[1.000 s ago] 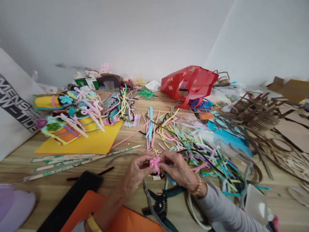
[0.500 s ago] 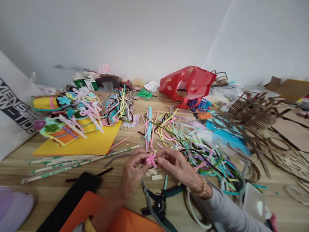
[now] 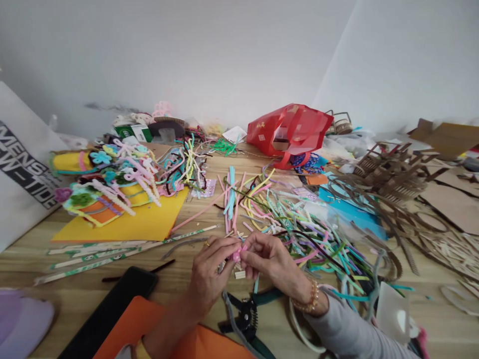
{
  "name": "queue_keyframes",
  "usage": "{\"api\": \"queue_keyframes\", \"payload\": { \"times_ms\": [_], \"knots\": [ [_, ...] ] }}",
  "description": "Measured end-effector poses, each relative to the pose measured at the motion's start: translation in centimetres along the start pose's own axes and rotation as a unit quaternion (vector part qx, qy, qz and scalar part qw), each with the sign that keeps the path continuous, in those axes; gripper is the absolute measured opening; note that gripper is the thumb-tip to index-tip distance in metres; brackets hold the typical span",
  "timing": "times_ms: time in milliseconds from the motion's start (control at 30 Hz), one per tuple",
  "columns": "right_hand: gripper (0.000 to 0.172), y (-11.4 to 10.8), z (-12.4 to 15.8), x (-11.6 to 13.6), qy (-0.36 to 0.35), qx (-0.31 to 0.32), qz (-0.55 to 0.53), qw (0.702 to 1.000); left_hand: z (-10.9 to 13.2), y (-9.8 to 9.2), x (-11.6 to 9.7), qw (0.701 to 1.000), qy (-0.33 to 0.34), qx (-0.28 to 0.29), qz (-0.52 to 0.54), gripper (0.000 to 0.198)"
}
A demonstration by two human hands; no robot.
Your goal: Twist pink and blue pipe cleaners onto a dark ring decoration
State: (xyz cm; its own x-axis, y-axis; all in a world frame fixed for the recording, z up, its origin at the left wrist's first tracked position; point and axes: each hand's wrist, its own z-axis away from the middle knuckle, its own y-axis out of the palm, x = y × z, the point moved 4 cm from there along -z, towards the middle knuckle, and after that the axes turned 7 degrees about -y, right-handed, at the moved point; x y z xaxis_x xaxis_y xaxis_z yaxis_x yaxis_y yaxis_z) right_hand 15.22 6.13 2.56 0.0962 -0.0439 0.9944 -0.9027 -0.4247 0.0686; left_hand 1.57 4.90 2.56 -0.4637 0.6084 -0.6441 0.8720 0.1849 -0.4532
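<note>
A small pink flower-like piece (image 3: 236, 255), mostly covered by fingers, is held between both hands over the middle of the table. My left hand (image 3: 212, 264) pinches it from the left, the fingers bent over its top. From the other side my right hand (image 3: 267, 257) grips its edge between thumb and forefinger. Short cream-coloured sticks (image 3: 240, 274) lie on the wood just below the fingers. Nearer to me rests a pair of dark green-handled pliers (image 3: 247, 314) with a grey fuzzy strip across it. Light-blue pipe cleaners (image 3: 231, 192) lie beyond the hands.
A tangled heap of coloured pipe cleaners (image 3: 314, 227) spreads at right. Yellow sheets (image 3: 157, 219) carry finished fuzzy flower pieces at left. A red bag (image 3: 269, 129) stands at the back, small brown woven baskets (image 3: 396, 174) at far right. A black flat object (image 3: 112, 309) overlaps orange sheets (image 3: 130, 324).
Both hands have drawn closer together around the pink piece, and the left fingers have folded over it, so less of it shows. The right fingers now touch it.
</note>
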Motion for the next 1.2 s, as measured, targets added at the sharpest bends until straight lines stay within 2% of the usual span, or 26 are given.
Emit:
{"api": "queue_keyframes", "payload": {
  "times_ms": [167,267,367,500,533,567,600,633,700,800,867,933,1000,1200],
  "knots": [
    [0.021,0.0,0.4,0.8,-0.046,-0.002,0.127,0.991,0.0,0.1,0.0,1.0,-0.021,0.006,0.018,0.016],
    [0.012,-0.1,0.7,1.7,-0.117,0.017,0.273,0.955,-0.1,0.1,0.4,0.996,-0.068,0.015,0.056,0.014],
    [0.014,-0.2,1.0,2.5,-0.218,0.063,0.417,0.88,-0.3,0.1,0.9,0.98,-0.157,0.047,0.116,0.007],
    [0.019,0.0,1.4,2.6,-0.329,0.143,0.563,0.745,-0.5,0.5,1.0,0.929,-0.244,0.136,0.244,0.008],
    [0.019,0.0,1.5,2.5,-0.344,0.148,0.577,0.725,-0.5,0.5,1.0,0.92,-0.25,0.145,0.264,0.009],
    [0.019,0.0,1.6,2.5,-0.353,0.145,0.579,0.72,-0.6,0.5,1.0,0.917,-0.25,0.146,0.274,0.008],
    [0.019,0.0,1.6,2.5,-0.354,0.136,0.568,0.73,-0.6,0.4,0.9,0.92,-0.243,0.14,0.272,0.008],
    [0.017,-0.1,1.5,2.6,-0.347,0.12,0.543,0.755,-0.6,0.3,0.9,0.928,-0.232,0.13,0.262,0.007],
    [0.014,-0.4,1.3,2.7,-0.305,0.077,0.462,0.829,-0.7,-0.1,0.8,0.948,-0.196,0.105,0.228,0.007],
    [0.02,-0.9,0.7,2.3,-0.179,0.029,0.307,0.934,-0.7,-0.7,0.5,0.979,-0.126,0.06,0.15,0.009],
    [0.029,-0.9,0.4,1.5,-0.081,0.033,0.188,0.978,-0.8,-1.0,0.1,0.992,-0.076,0.029,0.091,0.01],
    [0.038,-0.6,0.2,0.6,-0.001,0.05,0.074,0.996,-0.7,-1.3,-0.2,0.999,-0.028,0.001,0.038,0.011],
    [0.039,-0.2,0.1,-0.3,0.053,0.059,-0.012,0.997,-0.6,-1.3,-0.5,1.0,0.013,-0.017,-0.008,0.013],
    [0.028,0.3,0.1,-1.6,0.124,0.04,-0.126,0.983,0.1,-0.8,-0.3,0.991,0.088,-0.013,-0.099,0.023]
  ]
}}
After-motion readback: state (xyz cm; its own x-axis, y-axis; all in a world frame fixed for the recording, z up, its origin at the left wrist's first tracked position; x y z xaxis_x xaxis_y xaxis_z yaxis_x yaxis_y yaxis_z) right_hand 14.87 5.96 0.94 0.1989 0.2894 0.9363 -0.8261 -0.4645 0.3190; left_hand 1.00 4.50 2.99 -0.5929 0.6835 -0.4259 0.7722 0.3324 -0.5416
